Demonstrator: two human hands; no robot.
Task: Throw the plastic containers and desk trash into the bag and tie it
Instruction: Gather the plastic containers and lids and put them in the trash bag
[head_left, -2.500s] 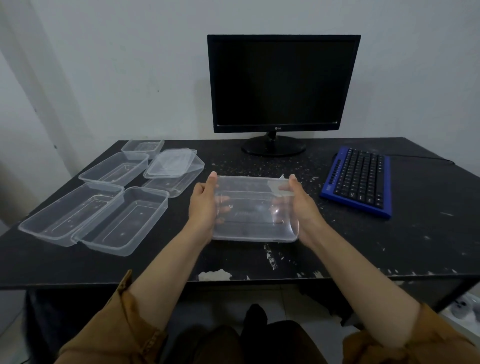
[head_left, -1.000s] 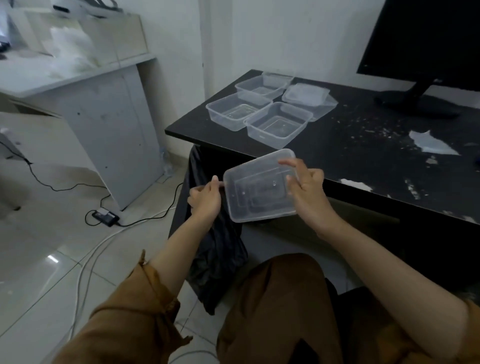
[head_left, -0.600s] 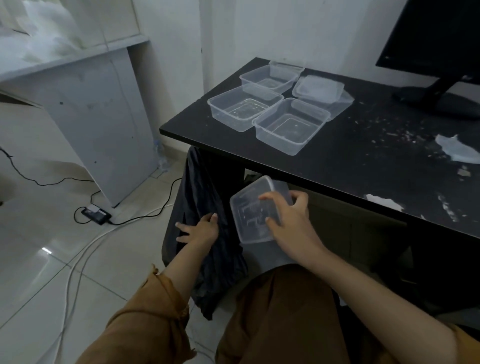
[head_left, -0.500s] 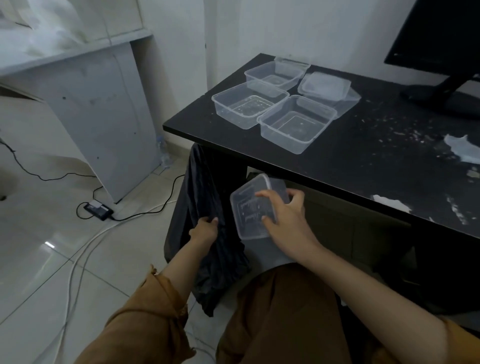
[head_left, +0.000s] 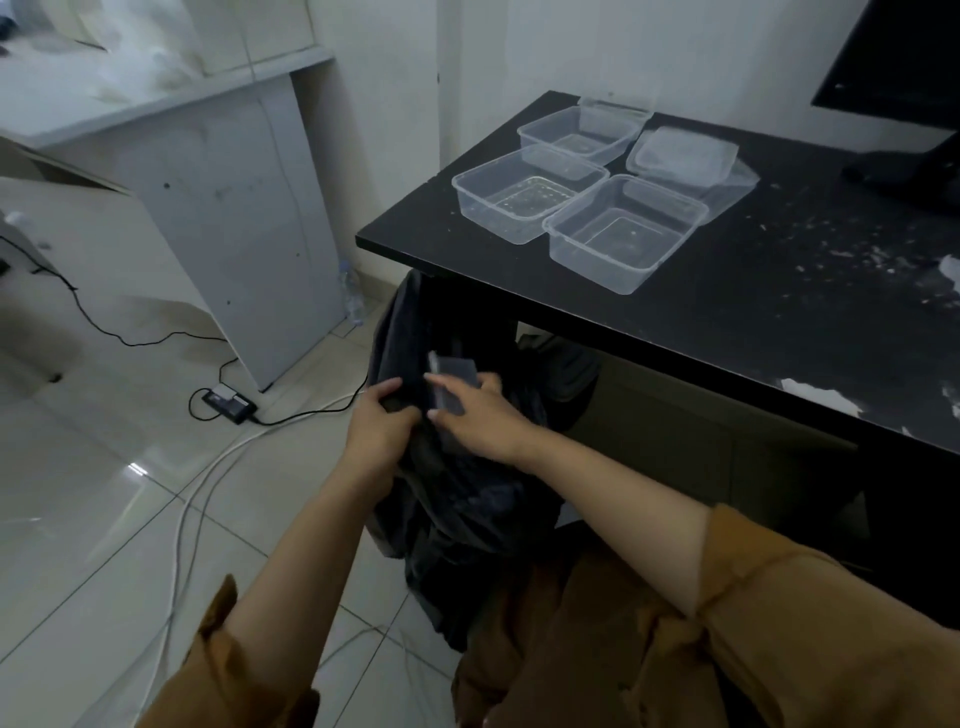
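Note:
A black trash bag (head_left: 467, 499) hangs at the desk's left front corner, beside my knee. My left hand (head_left: 379, 421) grips the bag's rim and holds it apart. My right hand (head_left: 483, 410) holds a clear plastic container (head_left: 453, 375) at the bag's mouth, partly sunk into the dark opening. On the black desk (head_left: 753, 312) several clear containers remain: a near one (head_left: 623, 234), one to its left (head_left: 524, 192), a farther one (head_left: 582, 132), and one with a lid lying on it (head_left: 685, 161). White paper scraps (head_left: 821, 397) lie near the desk's front edge.
A monitor stand (head_left: 914, 171) sits at the desk's far right. A power adapter (head_left: 228, 405) and cables (head_left: 182, 519) lie on the tiled floor to the left. A grey cabinet (head_left: 234, 218) stands against the wall, with a water bottle (head_left: 353, 296) beside it.
My right hand has pushed the container down from in front of the desk's edge into the bag's mouth. My left hand still grips the rim and has pulled it wider.

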